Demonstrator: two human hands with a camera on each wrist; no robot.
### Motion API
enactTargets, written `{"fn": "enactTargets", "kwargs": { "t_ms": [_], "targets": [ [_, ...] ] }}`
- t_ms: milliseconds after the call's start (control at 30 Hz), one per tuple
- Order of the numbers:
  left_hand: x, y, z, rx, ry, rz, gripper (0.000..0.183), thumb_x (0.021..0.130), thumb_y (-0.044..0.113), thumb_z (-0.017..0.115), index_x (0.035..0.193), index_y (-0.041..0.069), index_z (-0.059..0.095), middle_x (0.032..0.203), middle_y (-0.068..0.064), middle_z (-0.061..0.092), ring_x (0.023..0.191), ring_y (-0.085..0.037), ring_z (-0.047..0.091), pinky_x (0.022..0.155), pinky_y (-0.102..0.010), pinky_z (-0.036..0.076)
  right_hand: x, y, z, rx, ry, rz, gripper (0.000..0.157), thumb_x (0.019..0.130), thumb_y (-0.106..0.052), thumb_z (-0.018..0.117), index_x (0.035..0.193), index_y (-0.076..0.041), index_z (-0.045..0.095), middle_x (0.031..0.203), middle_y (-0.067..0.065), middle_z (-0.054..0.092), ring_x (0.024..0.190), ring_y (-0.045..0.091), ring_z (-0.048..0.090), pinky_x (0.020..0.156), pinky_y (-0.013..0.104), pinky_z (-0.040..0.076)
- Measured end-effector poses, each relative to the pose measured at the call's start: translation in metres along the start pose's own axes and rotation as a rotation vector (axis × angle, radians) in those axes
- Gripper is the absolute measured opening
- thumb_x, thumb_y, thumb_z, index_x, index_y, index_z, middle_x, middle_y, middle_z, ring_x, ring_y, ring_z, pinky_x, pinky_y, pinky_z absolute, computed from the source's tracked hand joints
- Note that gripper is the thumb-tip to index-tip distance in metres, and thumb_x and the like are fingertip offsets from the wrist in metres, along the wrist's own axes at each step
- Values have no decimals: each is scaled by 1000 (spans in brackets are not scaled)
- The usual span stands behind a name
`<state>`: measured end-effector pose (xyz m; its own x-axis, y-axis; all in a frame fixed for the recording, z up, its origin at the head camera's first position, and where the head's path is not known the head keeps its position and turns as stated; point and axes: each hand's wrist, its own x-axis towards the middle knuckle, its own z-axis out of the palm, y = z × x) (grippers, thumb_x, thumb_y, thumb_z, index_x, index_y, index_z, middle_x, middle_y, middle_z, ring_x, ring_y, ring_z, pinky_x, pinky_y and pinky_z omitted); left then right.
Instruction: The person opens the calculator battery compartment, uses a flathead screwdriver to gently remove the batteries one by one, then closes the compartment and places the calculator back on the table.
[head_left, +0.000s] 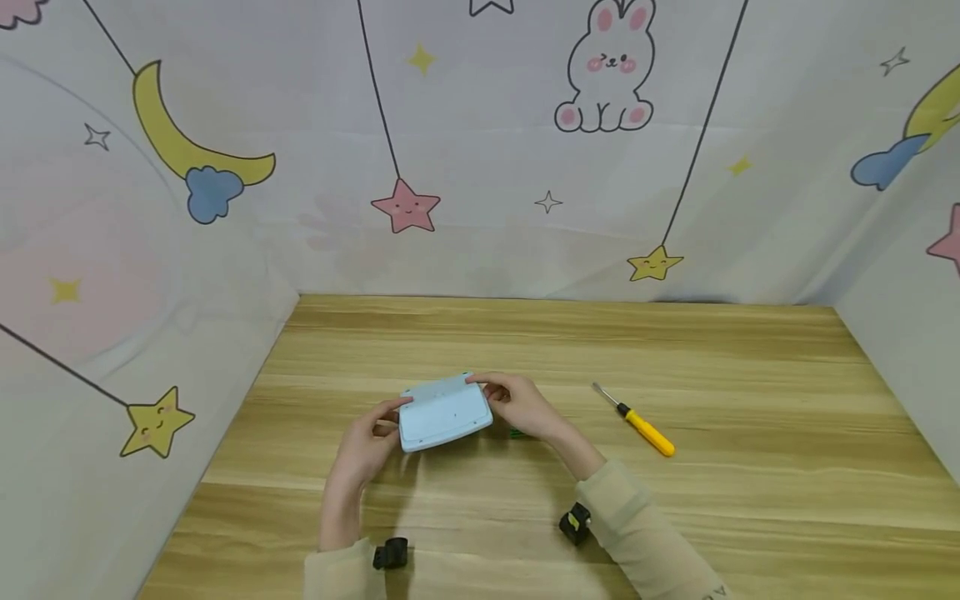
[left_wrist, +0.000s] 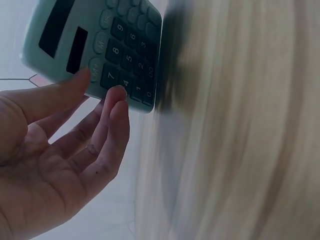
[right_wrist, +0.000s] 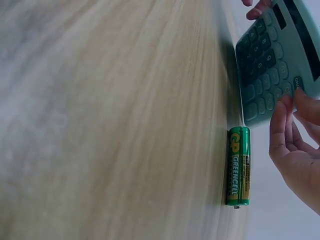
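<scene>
A light blue calculator [head_left: 444,414] is held just over the wooden table with its back facing up and its keys facing down. My left hand [head_left: 363,447] grips its left edge, thumb by the M+ key in the left wrist view, where the keypad [left_wrist: 127,57] shows. On the opposite edge, my right hand [head_left: 527,408] pinches the corner, with the thumb near the ON key in the right wrist view. A green GP Greencell battery [right_wrist: 238,166] lies on the table beside the calculator, mostly covered by my right hand in the head view.
A screwdriver [head_left: 647,430] with a yellow handle lies to the right of my right hand, its tip pointing away. The wooden table [head_left: 750,500] is bordered at the back and sides by white cloth [head_left: 487,250] printed with stars, moons and a rabbit.
</scene>
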<state>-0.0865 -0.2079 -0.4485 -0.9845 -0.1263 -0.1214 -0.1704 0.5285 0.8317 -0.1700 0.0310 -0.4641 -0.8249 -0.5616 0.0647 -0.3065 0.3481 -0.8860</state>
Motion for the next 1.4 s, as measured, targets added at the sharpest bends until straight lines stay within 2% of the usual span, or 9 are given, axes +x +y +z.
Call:
{"fn": "enactTargets", "kwargs": {
  "t_ms": [333,700,867,1000,1200,1400],
  "targets": [
    [-5,2,-2,13,12,9,41,89,-5,58,128,8,61,112,-22,63,97,-31,63,74,-32,52,-2,-3,-3,-36,-20,-42,43,88,11,49,126,-5,62,101,15,67,88,16,58,76,22,49],
    [-8,6,-4,7,55,23,35,90,-5,56,125,1,61,109,-20,65,98,-29,61,71,-24,48,-4,-6,-4,-102,5,-86,38,92,6,51,125,-8,63,98,9,65,88,15,57,75,21,50],
    [-9,7,-5,-29,60,20,34,90,-4,57,124,-1,61,109,-22,63,97,-28,61,70,-21,49,-5,-8,-5,-119,17,-109,35,92,3,54,125,-7,63,99,9,60,90,16,54,76,21,48],
    [-10,8,-6,-42,57,14,35,91,-2,58,126,-1,60,111,-21,62,97,-27,61,71,-21,49,-7,-9,-6,-95,23,-103,34,94,0,55,126,-5,62,107,12,58,94,20,56,79,26,49],
    [-10,11,-6,-59,58,36,36,92,-4,56,127,-5,57,106,-22,64,91,-24,63,73,-26,55,-8,-8,-6,-71,50,-97,33,92,-1,57,125,-2,62,112,10,62,103,24,59,94,42,49],
    [-12,14,-6,-62,63,51,34,91,-1,60,125,-5,59,103,-21,65,86,-18,62,71,-27,55,-9,-10,-7,-64,59,-96,35,91,-6,63,126,-2,62,114,7,65,106,22,58,94,39,48]
  ]
}}
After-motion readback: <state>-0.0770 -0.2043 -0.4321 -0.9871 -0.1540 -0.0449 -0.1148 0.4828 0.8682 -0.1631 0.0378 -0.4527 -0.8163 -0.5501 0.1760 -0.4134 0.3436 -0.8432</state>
